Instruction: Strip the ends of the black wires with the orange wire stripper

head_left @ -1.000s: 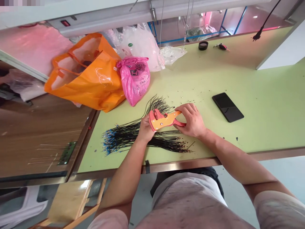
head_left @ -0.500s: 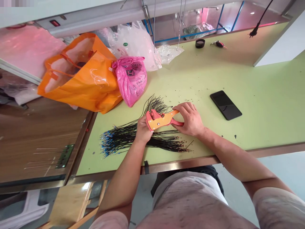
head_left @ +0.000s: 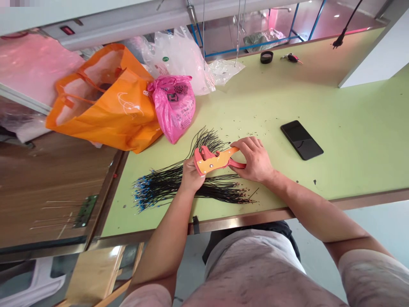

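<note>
My right hand (head_left: 255,161) is wrapped round the handles of an orange and red wire stripper (head_left: 217,161), held above the table with its jaws pointing left. At the jaw end, my left hand (head_left: 191,177) is closed, its fingers partly hidden behind the tool; what they pinch does not show. Under both hands lies a bundle of thin black wires (head_left: 169,181), blue and bare metal tips at its left end, reddish tips at its right. A second bunch of black wire ends (head_left: 207,138) fans out just beyond the stripper.
Farther right on the green table (head_left: 351,140) lies a black phone (head_left: 302,140). An orange bag (head_left: 108,115), a pink plastic bag (head_left: 175,111) and clear plastic bags (head_left: 179,55) stand at back left. A black ring (head_left: 266,57) and keys (head_left: 291,58) lie at the back.
The view has shifted slightly. Both hands and the wire stripper keep nearly the same pose over the wires.
</note>
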The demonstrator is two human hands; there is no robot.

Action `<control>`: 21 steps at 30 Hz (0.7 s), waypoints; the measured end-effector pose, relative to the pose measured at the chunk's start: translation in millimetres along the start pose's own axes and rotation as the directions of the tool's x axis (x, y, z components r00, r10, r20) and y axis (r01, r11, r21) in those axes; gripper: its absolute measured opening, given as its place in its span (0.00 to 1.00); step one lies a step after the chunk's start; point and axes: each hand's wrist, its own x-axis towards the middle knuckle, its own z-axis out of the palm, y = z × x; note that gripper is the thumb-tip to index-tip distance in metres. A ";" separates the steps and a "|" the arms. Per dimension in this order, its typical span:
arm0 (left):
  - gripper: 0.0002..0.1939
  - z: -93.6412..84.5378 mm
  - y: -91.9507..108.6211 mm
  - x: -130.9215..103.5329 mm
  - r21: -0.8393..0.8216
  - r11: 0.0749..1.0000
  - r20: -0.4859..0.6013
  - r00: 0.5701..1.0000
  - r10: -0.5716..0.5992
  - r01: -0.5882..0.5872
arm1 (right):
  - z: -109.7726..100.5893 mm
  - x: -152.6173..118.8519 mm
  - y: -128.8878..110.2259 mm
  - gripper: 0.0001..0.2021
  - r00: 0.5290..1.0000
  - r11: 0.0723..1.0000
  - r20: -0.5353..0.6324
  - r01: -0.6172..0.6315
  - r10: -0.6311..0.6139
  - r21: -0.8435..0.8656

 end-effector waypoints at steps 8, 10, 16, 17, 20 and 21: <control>0.23 -3.5 -0.6 0.6 0.021 1.000 -0.016 1.000 -0.020 0.020 | -0.9 0.8 0.7 0.22 0.997 0.995 -0.052 0.055 -0.059 -0.080; 0.24 -4.0 -0.9 1.1 0.019 1.000 -0.010 1.000 0.002 -0.002 | -0.5 1.2 1.0 0.22 0.995 0.993 -0.064 0.066 -0.073 -0.102; 0.22 -5.6 -3.9 -0.1 0.029 0.997 0.014 0.997 0.077 -0.078 | 2.6 -0.9 5.1 0.20 0.996 0.989 -0.071 0.047 -0.057 -0.141; 0.23 -6.1 -4.7 -0.6 0.031 0.996 0.008 0.997 0.083 -0.083 | 3.0 -1.5 5.9 0.20 0.997 0.990 -0.056 0.039 -0.047 -0.139; 0.24 -6.3 -6.0 -1.7 0.033 0.997 0.000 0.997 0.073 -0.073 | 3.5 -2.3 6.7 0.21 1.000 0.991 -0.022 0.018 -0.021 -0.135; 0.24 -5.7 -5.6 -1.9 0.040 0.997 -0.003 0.998 0.066 -0.066 | 3.4 -2.0 6.1 0.20 1.000 0.990 -0.025 0.012 -0.016 -0.137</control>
